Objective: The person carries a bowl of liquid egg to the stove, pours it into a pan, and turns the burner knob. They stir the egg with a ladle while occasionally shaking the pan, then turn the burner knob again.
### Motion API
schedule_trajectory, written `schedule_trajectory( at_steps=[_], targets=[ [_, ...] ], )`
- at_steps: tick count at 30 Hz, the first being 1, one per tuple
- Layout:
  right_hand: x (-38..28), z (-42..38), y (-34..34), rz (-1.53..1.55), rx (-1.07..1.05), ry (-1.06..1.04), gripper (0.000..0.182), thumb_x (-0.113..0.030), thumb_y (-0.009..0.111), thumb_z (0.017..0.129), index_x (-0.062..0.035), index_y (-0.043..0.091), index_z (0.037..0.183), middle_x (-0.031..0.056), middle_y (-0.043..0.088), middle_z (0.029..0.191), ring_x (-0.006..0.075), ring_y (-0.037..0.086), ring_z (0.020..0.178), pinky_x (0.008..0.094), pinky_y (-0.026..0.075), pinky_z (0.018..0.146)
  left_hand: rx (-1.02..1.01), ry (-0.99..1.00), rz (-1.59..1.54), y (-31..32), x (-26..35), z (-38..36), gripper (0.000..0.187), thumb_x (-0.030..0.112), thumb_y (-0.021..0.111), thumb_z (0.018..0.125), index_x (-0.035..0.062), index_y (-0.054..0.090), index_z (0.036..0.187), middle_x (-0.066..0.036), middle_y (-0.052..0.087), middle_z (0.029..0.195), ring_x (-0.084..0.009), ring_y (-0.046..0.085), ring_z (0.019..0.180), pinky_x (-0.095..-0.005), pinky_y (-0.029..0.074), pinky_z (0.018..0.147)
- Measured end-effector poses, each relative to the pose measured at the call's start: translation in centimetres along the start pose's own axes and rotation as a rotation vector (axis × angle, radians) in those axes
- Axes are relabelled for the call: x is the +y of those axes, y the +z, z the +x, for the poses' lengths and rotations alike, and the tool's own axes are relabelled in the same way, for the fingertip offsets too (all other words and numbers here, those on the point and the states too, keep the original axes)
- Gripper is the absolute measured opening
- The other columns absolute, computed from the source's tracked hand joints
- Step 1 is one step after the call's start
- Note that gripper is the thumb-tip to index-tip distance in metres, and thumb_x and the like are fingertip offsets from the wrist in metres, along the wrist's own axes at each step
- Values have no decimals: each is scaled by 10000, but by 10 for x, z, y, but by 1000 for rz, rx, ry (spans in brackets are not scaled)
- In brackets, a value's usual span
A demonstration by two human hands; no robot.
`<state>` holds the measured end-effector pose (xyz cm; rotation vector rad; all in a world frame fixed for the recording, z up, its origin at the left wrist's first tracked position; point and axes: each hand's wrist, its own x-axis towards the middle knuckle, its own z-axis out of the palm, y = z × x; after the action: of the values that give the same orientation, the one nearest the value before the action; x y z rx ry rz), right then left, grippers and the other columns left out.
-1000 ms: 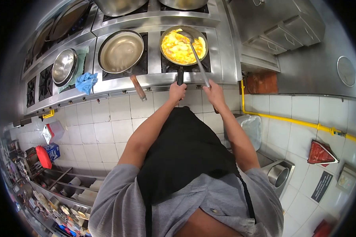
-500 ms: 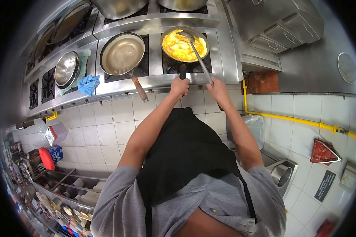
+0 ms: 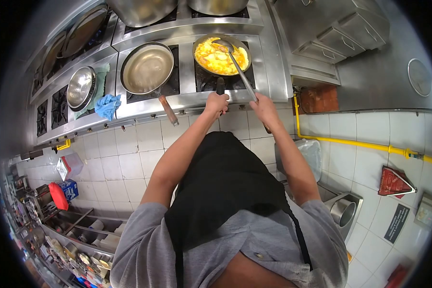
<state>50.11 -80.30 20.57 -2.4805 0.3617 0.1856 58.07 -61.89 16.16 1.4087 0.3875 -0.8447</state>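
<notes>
My left hand [image 3: 217, 104] is closed around the black handle of a frying pan [image 3: 196, 50] on the right front burner. Yellow egg with paler and orange patches [image 3: 216, 61] covers most of the pan's bottom. In my right hand [image 3: 264, 109] is the long handle of a metal ladle [image 3: 243, 78], fingers wrapped round it. The ladle's bowl rests in the egg near the far side of the pan. To the left, a second frying pan [image 3: 148, 69] with a wooden handle sits on its burner, a shiny film on its bottom.
Large pots [image 3: 146, 9] stand on the back burners. Stacked metal bowls [image 3: 81, 86] and a blue cloth [image 3: 107, 106] lie at the stove's left. A yellow gas pipe [image 3: 350, 142] runs low on the right. A saucepan [image 3: 343, 212] is near my right elbow.
The view has shifted very slightly. Both hands keep their holds on the pan handle and the ladle, and the ladle has barely moved in the egg.
</notes>
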Motion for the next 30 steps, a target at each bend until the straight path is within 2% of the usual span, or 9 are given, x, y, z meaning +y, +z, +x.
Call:
schedule_trajectory(
  at_steps=[2,12,15,17,18,20,21,23,30],
  targets=[
    [1,0,1,14,43,-40,244,-155,649,845,9,599,1018,222,629,792,429,604,797,464,474,727,8,1,4,1,2,-3,113,98,597,821,69,491,797,-7,473,574,-111,416,412,-307,340,366],
    [4,-7,-3,-80,148,-14,247,-175,634,848,-6,602,1026,232,656,860,445,613,872,515,483,771,46,131,22,-24,-53,17,118,107,596,823,58,493,794,3,452,552,-97,403,396,-288,328,353],
    [10,-9,0,6,192,2,254,-174,636,847,5,601,1025,244,650,842,462,599,866,514,482,774,37,132,4,-28,-65,18,132,115,600,819,60,485,783,8,445,546,-93,394,390,-285,326,353],
    [12,-5,-5,76,168,-32,247,-183,636,859,9,603,1011,186,644,731,382,638,681,451,510,635,58,139,9,-27,-69,20,138,116,601,816,64,480,776,8,444,544,-92,392,387,-285,326,352],
    [13,-2,-7,75,165,-32,247,-183,636,859,9,603,1011,186,644,731,382,638,681,451,510,635,79,147,18,-26,-71,22,143,118,602,813,67,476,769,9,443,542,-91,390,383,-285,326,352],
    [6,1,-12,464,-71,213,229,-193,635,870,5,598,979,87,581,636,221,573,484,355,466,470,66,144,-2,-24,-72,22,145,117,601,810,69,473,765,9,443,541,-91,390,382,-286,327,351],
    [5,4,-12,464,-73,212,229,-193,635,870,5,598,979,87,581,636,221,573,484,355,466,470,50,147,-18,-23,-71,23,147,117,601,808,71,470,761,10,443,540,-90,391,381,-286,327,350],
    [4,6,-12,587,-155,257,216,-198,624,879,-1,599,964,26,516,608,110,476,411,291,391,381,59,158,-11,-22,-72,24,143,119,599,806,71,472,763,9,444,540,-90,392,382,-288,333,353],
    [11,17,3,413,-37,196,210,-197,616,879,0,599,951,77,535,615,171,509,425,336,425,419,114,140,37,-20,-69,24,126,125,592,800,65,482,782,-2,456,547,-99,410,391,-297,358,365]
  ],
)
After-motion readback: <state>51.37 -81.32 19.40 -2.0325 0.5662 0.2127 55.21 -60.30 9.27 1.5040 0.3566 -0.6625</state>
